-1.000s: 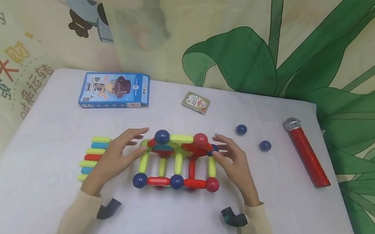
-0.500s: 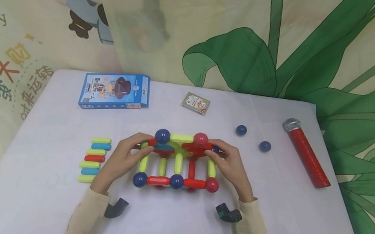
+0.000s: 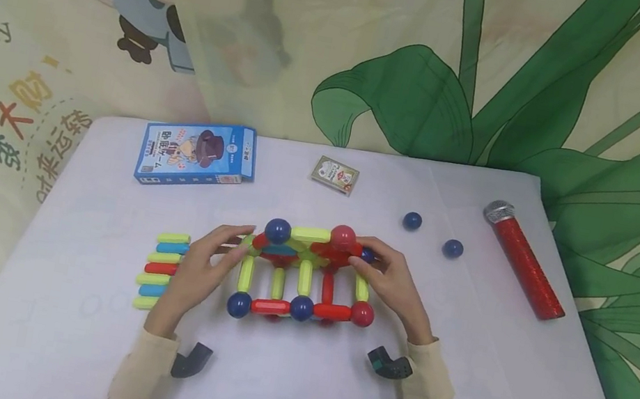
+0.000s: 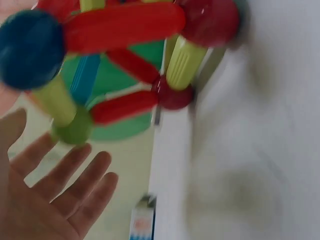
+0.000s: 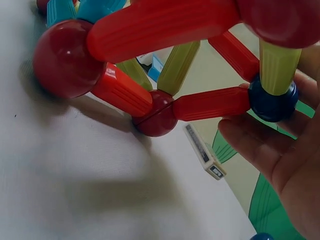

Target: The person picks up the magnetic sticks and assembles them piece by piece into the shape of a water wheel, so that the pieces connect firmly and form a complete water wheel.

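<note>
In the middle of the table stands a magnetic ball-and-stick structure (image 3: pixel 304 286) of blue, red and green balls joined by red, yellow-green and blue sticks. At its left end is my left hand (image 3: pixel 200 272), fingers spread and extended beside the green ball (image 4: pixel 73 126); in the left wrist view the palm holds nothing. My right hand (image 3: pixel 397 284) holds the far right corner, its fingers behind the blue ball (image 5: pixel 273 100) and its thumb on the near side in the head view. Part of that thumb is hidden in the right wrist view.
Loose sticks (image 3: pixel 157 280) lie in a column left of the left hand. Two blue balls (image 3: pixel 412 221) rest behind the right hand. Farther back are a blue box (image 3: pixel 196 155) and a small card pack (image 3: pixel 334 175). A red microphone (image 3: pixel 525 262) lies at the right.
Both hands came in from beside the structure and took hold of its upper ends. Since then the left hand has loosened and drawn slightly left; the right has stayed. The structure has hardly moved.
</note>
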Tool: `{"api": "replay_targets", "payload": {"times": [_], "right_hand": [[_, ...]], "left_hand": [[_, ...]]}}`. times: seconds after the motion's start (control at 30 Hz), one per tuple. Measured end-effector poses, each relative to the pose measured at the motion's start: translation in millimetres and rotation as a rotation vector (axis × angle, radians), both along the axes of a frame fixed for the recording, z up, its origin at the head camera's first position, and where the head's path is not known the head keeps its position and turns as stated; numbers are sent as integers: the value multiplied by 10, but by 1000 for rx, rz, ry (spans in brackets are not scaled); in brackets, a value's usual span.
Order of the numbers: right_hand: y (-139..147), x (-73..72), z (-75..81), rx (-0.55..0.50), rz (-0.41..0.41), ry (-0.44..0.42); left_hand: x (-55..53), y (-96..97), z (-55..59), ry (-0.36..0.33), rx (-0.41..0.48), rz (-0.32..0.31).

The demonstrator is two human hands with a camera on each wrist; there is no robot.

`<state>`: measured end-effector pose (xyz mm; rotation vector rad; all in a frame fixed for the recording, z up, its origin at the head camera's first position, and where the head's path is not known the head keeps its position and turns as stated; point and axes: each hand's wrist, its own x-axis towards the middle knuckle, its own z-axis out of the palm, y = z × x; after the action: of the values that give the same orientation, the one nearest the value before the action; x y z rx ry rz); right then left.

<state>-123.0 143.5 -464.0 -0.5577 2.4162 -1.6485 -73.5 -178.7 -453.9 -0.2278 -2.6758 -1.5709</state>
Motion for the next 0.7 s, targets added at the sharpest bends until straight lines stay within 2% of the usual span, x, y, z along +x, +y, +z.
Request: {"api": "replay_targets", "payload": {"times": [0.17, 0.23, 0.3, 0.37, 0.43, 0.5, 0.6, 0.7], "right_hand": [[55, 29, -25, 4, -39, 14], [112, 50, -41, -12, -63, 24], [188, 76, -80, -15, -101, 30], [270, 105, -133, -3, -156, 21], [346, 129, -210, 28, -208, 2], [398, 149, -288, 67, -259, -33], [427, 151, -394, 73, -299, -74], [451, 152, -442, 36, -325, -94]], "left_hand": [[141, -355, 7, 122, -49, 205], [217, -532, 0, 106, -94, 300], [282, -691, -25, 58, -158, 380], [317, -808, -41, -9, -222, 418], [305, -890, -56, -55, -277, 407], [244, -933, -44, -102, -321, 365], [105, -950, -9, -179, -388, 276], [-59, -888, 30, -273, -450, 182]]}}
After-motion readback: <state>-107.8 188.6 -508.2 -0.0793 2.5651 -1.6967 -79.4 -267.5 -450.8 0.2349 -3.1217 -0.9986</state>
